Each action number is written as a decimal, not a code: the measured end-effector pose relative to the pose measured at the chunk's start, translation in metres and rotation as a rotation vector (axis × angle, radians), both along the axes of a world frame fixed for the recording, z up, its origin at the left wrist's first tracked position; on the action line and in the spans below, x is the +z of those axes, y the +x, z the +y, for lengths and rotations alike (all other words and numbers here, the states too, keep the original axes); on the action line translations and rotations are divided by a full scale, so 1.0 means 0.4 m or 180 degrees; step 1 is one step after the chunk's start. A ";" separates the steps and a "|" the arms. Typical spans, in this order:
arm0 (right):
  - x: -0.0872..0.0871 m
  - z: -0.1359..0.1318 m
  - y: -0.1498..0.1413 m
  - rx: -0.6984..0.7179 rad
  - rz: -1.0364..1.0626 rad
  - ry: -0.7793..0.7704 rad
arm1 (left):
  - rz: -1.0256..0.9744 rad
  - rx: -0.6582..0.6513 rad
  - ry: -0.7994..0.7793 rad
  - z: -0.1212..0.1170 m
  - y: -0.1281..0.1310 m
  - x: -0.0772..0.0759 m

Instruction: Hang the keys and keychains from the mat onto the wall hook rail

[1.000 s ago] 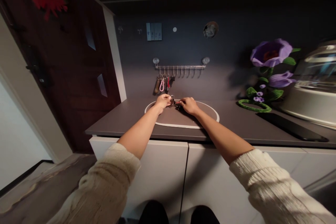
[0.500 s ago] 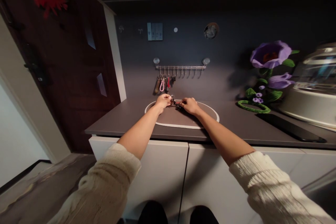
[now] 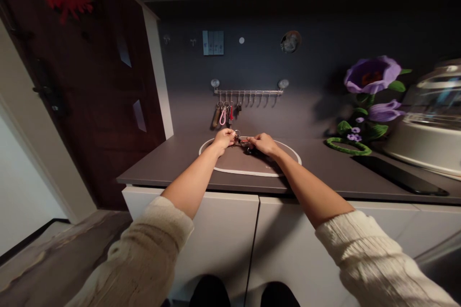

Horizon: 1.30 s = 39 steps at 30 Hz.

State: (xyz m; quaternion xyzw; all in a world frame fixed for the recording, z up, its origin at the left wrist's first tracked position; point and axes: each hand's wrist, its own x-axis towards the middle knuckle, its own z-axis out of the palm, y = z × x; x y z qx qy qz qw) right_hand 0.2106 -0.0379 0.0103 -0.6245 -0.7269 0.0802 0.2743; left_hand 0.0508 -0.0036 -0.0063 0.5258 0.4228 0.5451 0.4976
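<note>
Both my hands meet over an oval grey mat (image 3: pixel 252 169) with a white rim on the dark countertop. My left hand (image 3: pixel 223 137) is closed in a pinch on a small bunch of keys (image 3: pixel 240 140) with metal rings and a red part. My right hand (image 3: pixel 263 144) is closed on the other end of the same bunch. A dark fob hangs just below my right fingers. The keys themselves are small and hard to make out.
On the wall behind hangs a hook rail (image 3: pixel 248 91) with several key chains (image 3: pixel 224 115) at its left end. A purple flower ornament (image 3: pixel 367 100) and a large silver appliance (image 3: pixel 428 120) stand at the right. A dark wooden door (image 3: pixel 90 81) is at the left.
My right hand has shifted slightly to the right and down, and the dark fob now shows beneath it. My left hand has stayed in place.
</note>
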 end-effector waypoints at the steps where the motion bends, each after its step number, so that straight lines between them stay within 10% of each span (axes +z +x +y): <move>1: -0.001 0.001 0.000 -0.0013 -0.0010 0.0016 | 0.0002 -0.0002 -0.0007 0.000 0.000 0.000; 39: 0.029 0.022 -0.045 0.0330 -0.2204 0.0000 | -0.0048 0.0018 -0.0077 0.001 -0.003 -0.003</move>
